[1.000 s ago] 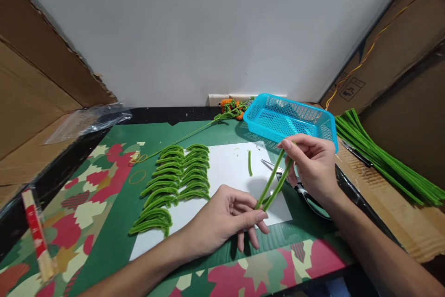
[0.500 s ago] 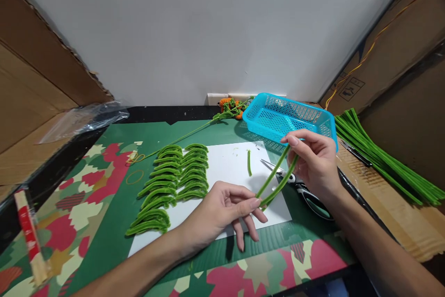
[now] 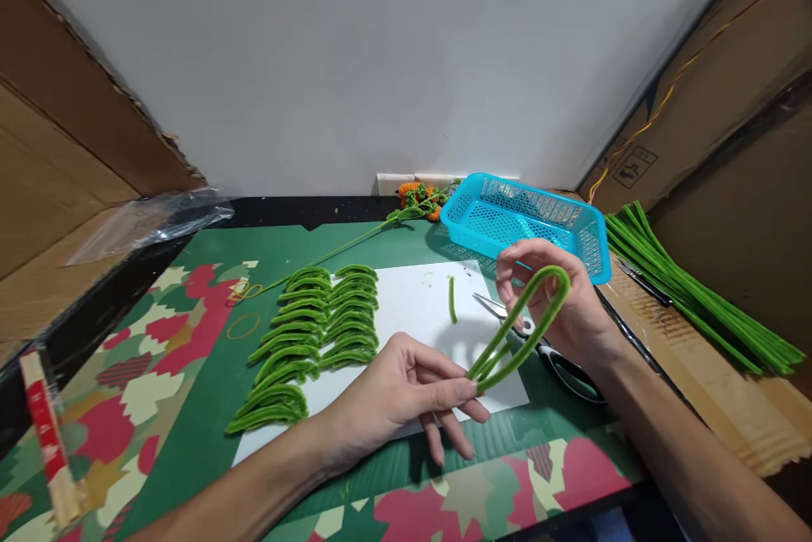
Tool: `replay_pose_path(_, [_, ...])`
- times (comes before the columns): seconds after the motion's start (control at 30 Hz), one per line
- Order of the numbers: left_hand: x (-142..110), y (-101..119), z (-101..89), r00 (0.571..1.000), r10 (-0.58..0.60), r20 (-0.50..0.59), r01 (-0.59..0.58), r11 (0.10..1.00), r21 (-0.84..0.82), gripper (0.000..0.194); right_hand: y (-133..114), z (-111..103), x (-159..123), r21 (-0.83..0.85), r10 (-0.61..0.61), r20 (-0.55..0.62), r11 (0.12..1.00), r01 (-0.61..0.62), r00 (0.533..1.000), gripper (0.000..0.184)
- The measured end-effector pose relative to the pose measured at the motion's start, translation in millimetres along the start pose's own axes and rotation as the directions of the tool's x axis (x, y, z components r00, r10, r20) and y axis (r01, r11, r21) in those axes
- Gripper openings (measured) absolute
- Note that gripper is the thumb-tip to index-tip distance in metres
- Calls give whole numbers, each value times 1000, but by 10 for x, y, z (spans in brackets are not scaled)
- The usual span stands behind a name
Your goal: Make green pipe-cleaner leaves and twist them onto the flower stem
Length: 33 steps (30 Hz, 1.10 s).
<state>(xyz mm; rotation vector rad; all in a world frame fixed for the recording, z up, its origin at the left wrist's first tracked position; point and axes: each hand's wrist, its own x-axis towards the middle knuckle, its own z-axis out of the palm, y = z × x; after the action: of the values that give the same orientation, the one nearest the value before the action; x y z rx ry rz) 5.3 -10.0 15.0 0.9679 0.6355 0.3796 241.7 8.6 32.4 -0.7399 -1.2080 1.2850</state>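
Note:
My left hand (image 3: 431,394) pinches a green pipe cleaner (image 3: 526,347) at its lower end, thumb against forefinger, the other fingers loosely spread. The pipe cleaner is bent into a long loop that rises toward the right. Behind the rounded top of this loop is my right hand (image 3: 558,292), its fingers curved and apart; the loop partly covers it, and I cannot tell whether it touches. Under the right hand lie scissors (image 3: 574,377) with black handles, partly hidden. A short green piece (image 3: 452,299) rests on the white paper (image 3: 415,305).
Two columns of bent green pipe cleaner pieces (image 3: 288,347) lie at the left of the paper. Behind stand a blue basket (image 3: 460,229) and an orange flower (image 3: 412,194) on a stem. Long green pipe cleaners (image 3: 704,297) and a black-handled tool (image 3: 647,284) lie on cardboard at right.
The right hand's fingertips have come away from the top of the pipe cleaner, whose rounded loop now shows in front of that hand. The left hand keeps its pinch almost in place.

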Motion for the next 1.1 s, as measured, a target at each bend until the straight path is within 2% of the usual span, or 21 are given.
replay_pose_path(0.13, [-1, 19, 14, 1000, 1, -21, -1, 1000, -17, 32, -9, 2, -11, -20, -36, 9, 999, 36, 999, 40])
replay_pose_path(0.33, [3, 39, 8, 1000, 14, -21, -15, 1000, -19, 31, -62, -9, -45, -31, 16, -21, 999, -17, 1000, 29])
replay_pose_path(0.43, [2, 29, -5, 999, 19, -38, -20, 999, -34, 31, -87, -2, -37, 19, 6, -25, 1000, -6, 1000, 33])
replay_pose_path(0.57, [3, 19, -13, 998, 20, -56, -23, 998, -66, 30, -56, -14, -6, 60, -7, -52, 998, 10, 999, 29])
replay_pose_path(0.73, [17, 24, -16, 1000, 10, -9, -11, 999, -37, 31, -9, -41, 25, 31, 2, -102, 1000, 1, 995, 26])
replay_pose_path(0.93, [28, -5, -24, 999, -13, 37, 14, 999, -44, 29, 13, -48, 44, 62, -13, -63, 998, 17, 998, 20])
replay_pose_path(1.1, [26, 17, -13, 1000, -4, 17, 5, 1000, -11, 31, 43, -61, 63, 84, -36, -56, 996, 41, 998, 18])
